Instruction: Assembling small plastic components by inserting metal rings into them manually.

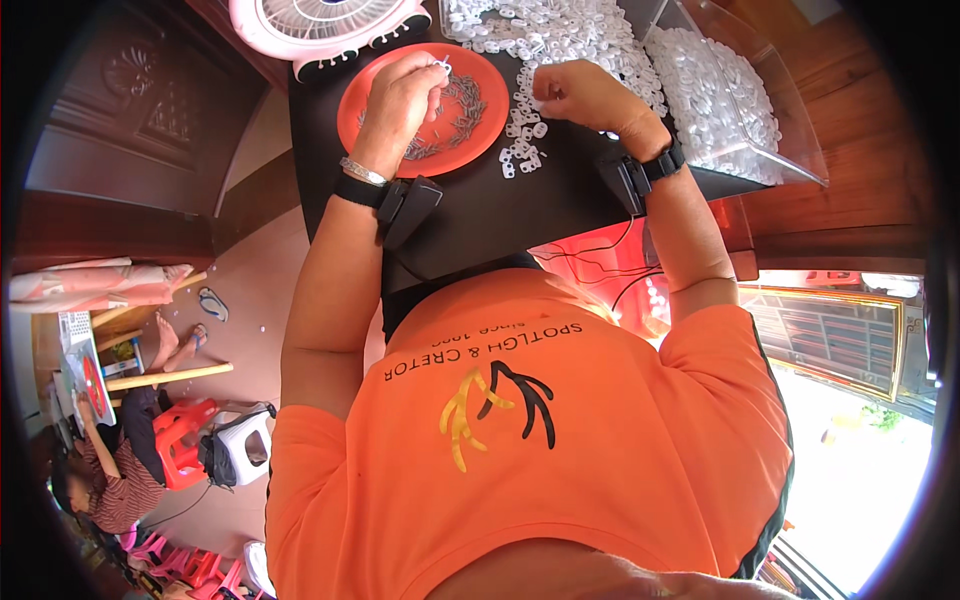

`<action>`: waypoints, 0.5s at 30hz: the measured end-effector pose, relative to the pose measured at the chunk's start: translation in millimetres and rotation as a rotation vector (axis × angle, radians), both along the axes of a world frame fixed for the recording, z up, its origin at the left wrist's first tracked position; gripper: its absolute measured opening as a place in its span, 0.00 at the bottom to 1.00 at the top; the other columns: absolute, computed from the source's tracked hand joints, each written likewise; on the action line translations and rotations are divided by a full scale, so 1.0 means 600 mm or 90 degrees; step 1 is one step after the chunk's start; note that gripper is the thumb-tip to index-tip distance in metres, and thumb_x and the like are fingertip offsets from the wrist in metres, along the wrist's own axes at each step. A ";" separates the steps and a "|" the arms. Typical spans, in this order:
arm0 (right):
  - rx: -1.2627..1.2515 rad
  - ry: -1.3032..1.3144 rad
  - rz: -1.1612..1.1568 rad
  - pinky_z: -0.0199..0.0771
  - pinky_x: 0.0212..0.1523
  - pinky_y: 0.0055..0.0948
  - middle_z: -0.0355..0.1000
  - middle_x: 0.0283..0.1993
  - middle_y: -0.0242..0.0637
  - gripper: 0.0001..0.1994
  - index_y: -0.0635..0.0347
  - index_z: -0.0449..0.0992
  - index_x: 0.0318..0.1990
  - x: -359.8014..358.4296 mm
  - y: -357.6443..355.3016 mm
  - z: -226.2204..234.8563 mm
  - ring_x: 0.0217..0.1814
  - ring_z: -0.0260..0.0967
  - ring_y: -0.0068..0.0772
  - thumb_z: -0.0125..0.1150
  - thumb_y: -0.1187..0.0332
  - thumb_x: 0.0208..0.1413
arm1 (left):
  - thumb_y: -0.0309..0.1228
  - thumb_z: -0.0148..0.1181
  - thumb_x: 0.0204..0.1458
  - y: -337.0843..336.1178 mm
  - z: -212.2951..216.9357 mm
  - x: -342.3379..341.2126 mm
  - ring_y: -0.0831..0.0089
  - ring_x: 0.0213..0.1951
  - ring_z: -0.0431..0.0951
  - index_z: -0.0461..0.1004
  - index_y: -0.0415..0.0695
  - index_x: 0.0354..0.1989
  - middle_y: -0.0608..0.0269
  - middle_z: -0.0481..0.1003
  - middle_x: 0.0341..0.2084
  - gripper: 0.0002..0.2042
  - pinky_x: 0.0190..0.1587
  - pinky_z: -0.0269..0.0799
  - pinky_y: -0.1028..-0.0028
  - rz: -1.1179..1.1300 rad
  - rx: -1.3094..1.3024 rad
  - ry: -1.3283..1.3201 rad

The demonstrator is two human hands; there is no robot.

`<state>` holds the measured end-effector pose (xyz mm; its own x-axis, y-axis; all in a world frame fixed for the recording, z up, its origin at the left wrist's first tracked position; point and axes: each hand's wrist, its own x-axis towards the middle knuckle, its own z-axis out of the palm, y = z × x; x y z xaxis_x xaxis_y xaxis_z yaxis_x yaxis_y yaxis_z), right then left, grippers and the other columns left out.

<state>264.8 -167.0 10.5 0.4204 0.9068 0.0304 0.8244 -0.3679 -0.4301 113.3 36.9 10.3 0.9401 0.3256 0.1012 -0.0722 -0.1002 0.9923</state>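
Over the plate, left hand pinches a white piece; right hand, grip unclear.

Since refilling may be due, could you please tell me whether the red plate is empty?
Not empty: slim grey pieces lie on the red plate, leaving bare patches.

White piece, apparently, in left fingers

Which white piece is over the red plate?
The single white piece pinched in the left hand; the scattered white pieces lie right of the red plate, on the black table.
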 end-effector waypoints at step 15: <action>0.404 0.572 -0.017 0.68 0.36 0.18 0.73 0.30 0.31 0.08 0.64 0.74 0.38 -0.044 0.134 0.020 0.31 0.68 0.19 0.60 0.72 0.51 | 0.32 0.47 0.52 0.003 -0.016 0.011 0.73 0.27 0.75 0.70 0.38 0.31 0.56 0.76 0.28 0.09 0.28 0.67 0.80 -0.074 -0.280 -0.134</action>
